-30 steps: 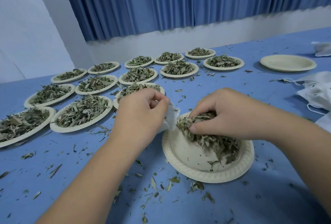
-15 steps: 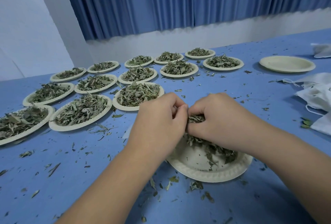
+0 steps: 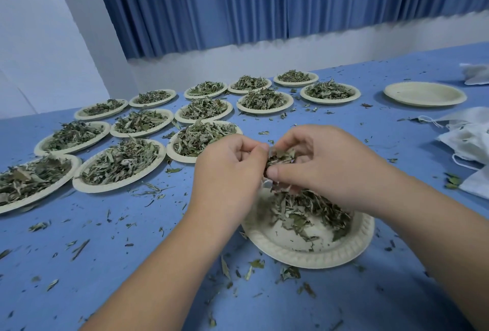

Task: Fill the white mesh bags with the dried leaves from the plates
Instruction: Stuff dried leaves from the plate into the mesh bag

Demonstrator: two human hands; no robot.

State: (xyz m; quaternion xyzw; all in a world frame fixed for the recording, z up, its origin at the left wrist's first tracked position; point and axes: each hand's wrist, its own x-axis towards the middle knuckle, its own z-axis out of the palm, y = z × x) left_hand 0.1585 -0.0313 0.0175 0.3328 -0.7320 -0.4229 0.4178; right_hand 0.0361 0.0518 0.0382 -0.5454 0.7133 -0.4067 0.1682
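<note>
Obs.: the left hand (image 3: 230, 171) is curled, with fingers and thumb closed on the small white mesh bag (image 3: 266, 184). The right hand (image 3: 325, 169) pinches a clump of dried grey-green leaves (image 3: 281, 157) at what is taken to be the bag's mouth. Both hands are above the pale round paper plate (image 3: 317, 260). The plate's near side is bare, and the remaining leaves are heaped under the right hand.

Handling (judged): the leaves are very light, brittle and springy. They probably shed if squeezed hard, as the crumbs across the blue table cover (image 3: 132, 251) suggest. They are best taken in loose pinches and pushed in with the fingertips. The bag is soft, limp cloth with no shape of its own. It should be held by the mouth rim and kept spread between thumb and forefinger.

Not resolved:
- Only a sliver of the bag shows below the left thumb, so its body, fill level, drawstring and mouth opening are hidden.
- The heap of spare white mesh bags (image 3: 471, 140) at the right is cut off by the frame edge, so no count is possible.
- The nearest filled plate (image 3: 66, 171) at the far left is also cropped.
</note>
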